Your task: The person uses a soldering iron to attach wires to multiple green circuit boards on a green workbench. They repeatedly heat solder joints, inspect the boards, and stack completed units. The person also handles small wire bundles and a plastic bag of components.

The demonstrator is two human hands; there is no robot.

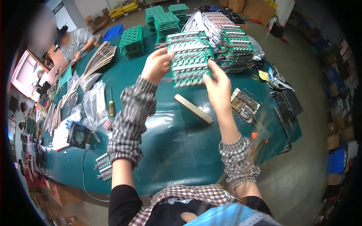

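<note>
A green circuit board panel [189, 62] with rows of white parts and some dark and red wires is raised above the table. My right hand [218, 83] grips its lower right edge between thumb and fingers. At the panel's left edge, the curled fingers of my left hand [157, 64] hold it too. Behind it rises a tall stack of similar boards [236, 51] beside a bundle of white wires [201, 23]. A pale wooden bar [193, 108] lies below the panel on the green table [177, 150].
Right of my right hand lies a small metal plate fixture [245, 104]. To the left are a screwdriver [111, 101], clear plastic bags [95, 105], a black fan [78, 135] and several loose boards [104, 167]. More board stacks [132, 41] stand at the back; another person [77, 43] sits far left.
</note>
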